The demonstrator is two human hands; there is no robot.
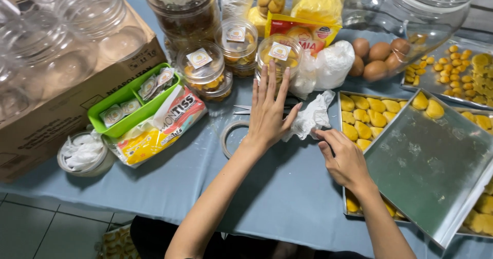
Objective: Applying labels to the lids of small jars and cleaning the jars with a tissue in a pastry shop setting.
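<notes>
My left hand (267,110) lies flat with fingers spread, reaching toward a clear jar of cookies with a labelled lid (280,52), its fingertips just below it. The palm covers part of a pair of scissors (244,109). My right hand (343,159) pinches the edge of a crumpled white tissue (310,118) that lies on the blue tablecloth between both hands. A roll of clear tape (230,136) rests beside my left wrist.
Metal trays (426,166) of yellow cookies fill the right. Eggs (377,59), a white plastic bag, filled jars (205,66), a green tray (128,118), a tissue pack (159,128) and a cardboard box with empty jars (67,94) surround the work spot.
</notes>
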